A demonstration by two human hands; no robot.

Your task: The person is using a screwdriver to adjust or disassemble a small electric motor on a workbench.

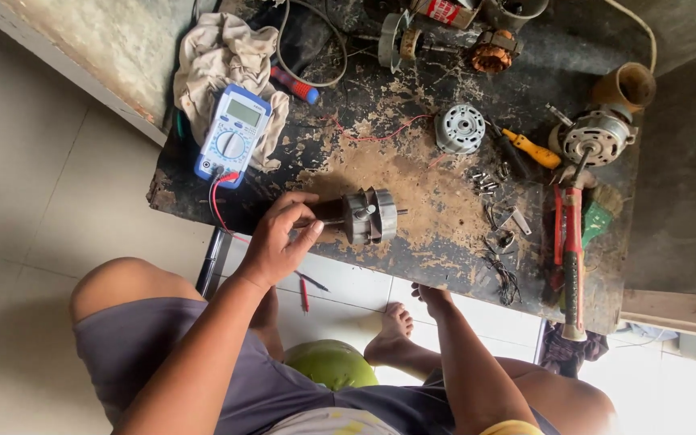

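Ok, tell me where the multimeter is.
The multimeter lies at the left end of the workbench, partly on a crumpled rag, up and left of the left hand holding the motor part.

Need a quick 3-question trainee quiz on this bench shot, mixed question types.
1. True or false: the left hand grips the motor rotor lying on the workbench.
2. Multiple choice: what lies under the blue multimeter? A) a crumpled rag B) a green helmet C) a hammer
3. Fill in: the screwdriver with the yellow handle lies between the round grey motor end cover and the ____ at the bench's right end.

Key: 1 true; 2 A, the crumpled rag; 3 electric motor. The right hand is hidden below the bench edge.
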